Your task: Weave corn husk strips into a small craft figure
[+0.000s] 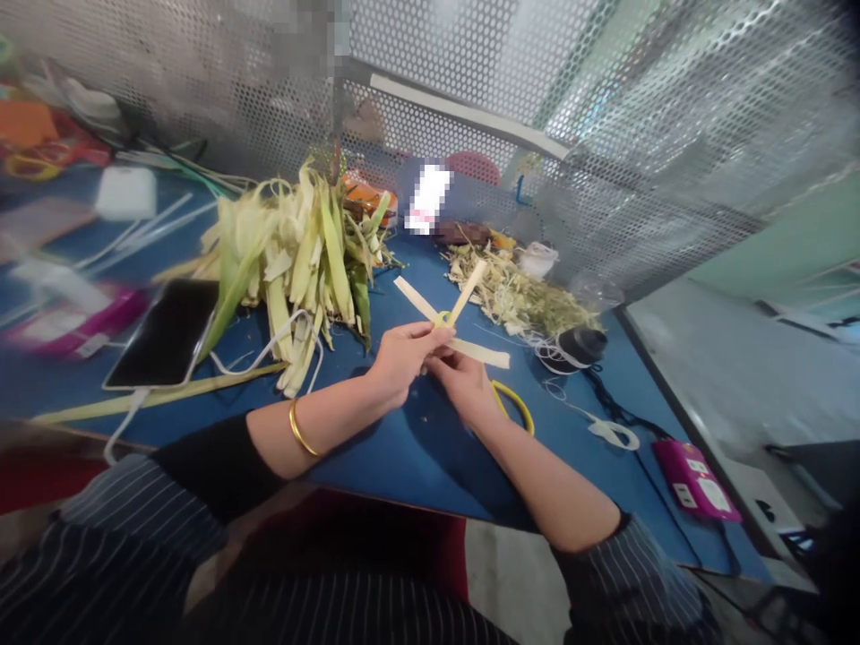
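Note:
Pale, flat corn husk strips (pixel 468 292) cross one another at my fingertips, with several ends sticking out up and to the right. My left hand (pixel 401 358) is closed, its thumb and fingers pinching the strips near the crossing. From below and to the right, my right hand (pixel 463 385) is also closed on the strips, its fingertips touching those of the left. A small greenish-yellow loop shows at the crossing. Beside my right wrist, a yellow curved handle (pixel 516 408) lies on the table, partly hidden by the hand. A heap of corn husks (pixel 302 251) lies to the left.
A phone (pixel 167 331) with a white cable lies left on the blue table (pixel 430 466). Husk scraps (pixel 517 291) are piled at the back right, near a dark thread spool (pixel 581 348). A magenta power strip (pixel 697 479) sits far right. Perforated metal panels (pixel 463 54) stand behind.

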The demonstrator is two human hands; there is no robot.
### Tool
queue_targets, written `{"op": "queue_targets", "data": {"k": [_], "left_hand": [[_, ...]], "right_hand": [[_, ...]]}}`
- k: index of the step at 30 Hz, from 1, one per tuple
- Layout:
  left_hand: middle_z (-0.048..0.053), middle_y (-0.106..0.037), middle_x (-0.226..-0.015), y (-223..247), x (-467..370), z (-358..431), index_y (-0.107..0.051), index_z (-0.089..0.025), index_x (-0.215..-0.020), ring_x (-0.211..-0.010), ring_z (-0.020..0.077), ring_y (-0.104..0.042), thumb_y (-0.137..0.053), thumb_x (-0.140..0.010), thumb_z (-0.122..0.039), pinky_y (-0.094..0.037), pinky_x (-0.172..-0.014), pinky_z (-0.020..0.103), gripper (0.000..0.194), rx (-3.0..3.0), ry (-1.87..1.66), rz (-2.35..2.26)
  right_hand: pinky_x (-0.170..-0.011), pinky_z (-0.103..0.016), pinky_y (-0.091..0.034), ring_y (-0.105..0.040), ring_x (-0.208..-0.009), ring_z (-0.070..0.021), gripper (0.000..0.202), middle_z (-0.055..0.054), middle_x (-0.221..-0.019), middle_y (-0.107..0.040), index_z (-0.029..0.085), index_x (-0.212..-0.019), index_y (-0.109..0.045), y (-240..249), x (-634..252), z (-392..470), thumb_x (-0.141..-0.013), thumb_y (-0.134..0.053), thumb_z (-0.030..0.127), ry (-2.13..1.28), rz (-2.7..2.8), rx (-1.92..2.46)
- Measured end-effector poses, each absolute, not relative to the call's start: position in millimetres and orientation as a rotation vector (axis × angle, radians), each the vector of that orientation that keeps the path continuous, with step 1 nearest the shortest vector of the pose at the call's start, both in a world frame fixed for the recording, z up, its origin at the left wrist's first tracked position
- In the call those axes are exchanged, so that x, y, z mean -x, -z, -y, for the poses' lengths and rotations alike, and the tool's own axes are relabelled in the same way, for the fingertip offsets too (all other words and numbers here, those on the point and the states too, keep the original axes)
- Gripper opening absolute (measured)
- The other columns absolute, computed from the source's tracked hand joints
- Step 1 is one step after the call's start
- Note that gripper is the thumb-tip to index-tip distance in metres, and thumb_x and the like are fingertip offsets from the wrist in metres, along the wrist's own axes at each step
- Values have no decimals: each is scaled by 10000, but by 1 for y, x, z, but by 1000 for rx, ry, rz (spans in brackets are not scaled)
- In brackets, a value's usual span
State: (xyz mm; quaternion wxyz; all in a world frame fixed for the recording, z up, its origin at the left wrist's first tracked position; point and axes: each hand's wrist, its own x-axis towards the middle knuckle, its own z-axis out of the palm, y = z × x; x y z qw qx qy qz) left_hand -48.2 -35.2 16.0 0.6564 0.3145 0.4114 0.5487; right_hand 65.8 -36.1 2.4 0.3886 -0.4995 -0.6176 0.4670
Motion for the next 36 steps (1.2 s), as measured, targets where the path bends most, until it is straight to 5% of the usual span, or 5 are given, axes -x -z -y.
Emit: {"op": "queue_targets", "data": {"k": [10,15,21,30,36], "left_hand": [[42,-683,-751,-15,52,31,-708,-136,-813,-544,75,-555,-735,-701,-200,-361,-438,182,132,-861,-1165,-833],[51,-685,-719,-18,58,25,-709,-126,-739,-414,35,-453,-672,-773,-195,-321,-382,194,85,-899,-1217,-926],[120,-726,-830,-21,64,17,-711,-114,-722,-675,116,-651,-682,-775,-207,-254,-358,171,111,-858,-1311,-1000],[135,-728,-855,-20,65,18,-718,-88,-762,-709,116,-656,-721,-738,-277,-249,-368,153,191,-894,-1278,-1008],[84,-725,-788,-24,64,20,-717,-96,-750,-577,79,-597,-760,-687,-261,-426,-510,196,182,-948,-1232,-1058]], "right_hand": [[-664,-288,-498,-595,-640,-145,123,2,-681,-648,200,-736,-624,2,-68,31,-747,-630,322,-1196,1427,1198],[-596,-273,-497,-558,-607,-128,160,10,-683,-622,199,-785,-591,-1,-67,34,-722,-673,321,-1344,1416,1119],[-582,-274,-480,-541,-547,-116,188,44,-587,-566,207,-693,-525,-2,-64,46,-738,-678,306,-1378,1522,1120],[-630,-278,-447,-566,-603,-125,209,31,-622,-578,204,-674,-521,-13,-64,56,-824,-628,302,-1159,1903,1025],[-636,-262,-475,-603,-614,-110,260,26,-726,-629,204,-882,-598,-14,-87,34,-793,-658,441,-1247,1323,1109]]}}
